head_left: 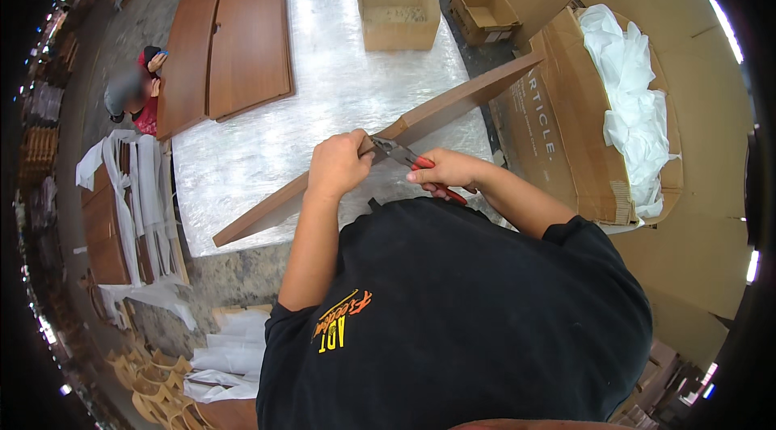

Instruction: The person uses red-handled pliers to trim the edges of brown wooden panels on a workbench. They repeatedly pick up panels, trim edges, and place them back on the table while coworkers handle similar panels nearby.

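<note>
A brown wooden panel (477, 89) stands on its long edge across the plastic-wrapped work surface (323, 18), running from near left to far right. My left hand (339, 162) is closed on the panel's upper edge near its middle. In my right hand (449, 169) is a pair of pliers (400, 154) with red handles, its jaws at the panel's edge beside my left fingers. Whether the jaws grip anything is too small to tell.
Two flat brown panels (250, 34) lie at the far left, with another person (139, 90) beside them. An open cardboard box (399, 26) sits on the surface, and a smaller box (485, 14) behind it. At right stands a large carton (558, 123) with white wrapping (622, 82).
</note>
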`<state>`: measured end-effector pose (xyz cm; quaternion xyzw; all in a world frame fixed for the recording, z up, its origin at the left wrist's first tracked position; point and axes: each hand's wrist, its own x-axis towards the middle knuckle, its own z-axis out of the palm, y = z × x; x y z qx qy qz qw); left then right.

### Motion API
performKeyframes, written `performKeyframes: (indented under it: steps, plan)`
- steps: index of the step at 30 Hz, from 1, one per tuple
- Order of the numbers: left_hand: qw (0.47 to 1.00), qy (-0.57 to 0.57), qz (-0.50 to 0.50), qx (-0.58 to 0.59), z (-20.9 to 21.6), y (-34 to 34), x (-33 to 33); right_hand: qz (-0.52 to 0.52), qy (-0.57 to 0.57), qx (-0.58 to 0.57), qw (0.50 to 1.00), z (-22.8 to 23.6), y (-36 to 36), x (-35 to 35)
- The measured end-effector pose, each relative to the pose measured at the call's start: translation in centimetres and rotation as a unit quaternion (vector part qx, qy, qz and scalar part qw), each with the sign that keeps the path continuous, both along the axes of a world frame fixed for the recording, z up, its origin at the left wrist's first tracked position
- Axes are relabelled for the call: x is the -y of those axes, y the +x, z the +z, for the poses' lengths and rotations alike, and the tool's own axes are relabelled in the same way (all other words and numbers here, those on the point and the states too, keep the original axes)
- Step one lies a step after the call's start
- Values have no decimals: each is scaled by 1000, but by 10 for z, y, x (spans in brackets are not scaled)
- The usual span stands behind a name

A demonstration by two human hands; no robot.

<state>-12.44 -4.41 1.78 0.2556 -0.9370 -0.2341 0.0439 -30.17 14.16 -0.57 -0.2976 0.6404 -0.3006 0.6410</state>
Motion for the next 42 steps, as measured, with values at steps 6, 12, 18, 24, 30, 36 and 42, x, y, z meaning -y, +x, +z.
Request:
performKeyframes:
  steps: [6, 12, 18, 24, 30, 36, 42]
  plan:
    - [1000, 10, 2, -9, -6, -3, 4, 40, -2, 85, 996, -26, -16, 2]
    - [1000, 12, 7, -11, -5, -6, 8, -26, -8, 248, 968, -47, -16, -8]
    - [999, 27, 35, -3, 6, -10, 5, -56, -42, 336, 939, -3, -31, -14]
    - [996, 14, 77, 36, 14, -22, -5, -170, -157, 370, 900, 67, -102, 61]
    - [996, -4, 80, 38, 16, -18, -13, -275, -100, 219, 931, 31, -220, 225]
    - [995, 28, 86, 52, 20, -8, -21, -351, -44, 282, 892, -19, -254, 281]
    - [994, 61, 46, 73, 21, -5, -19, -276, -112, 270, 916, 57, -197, 213]
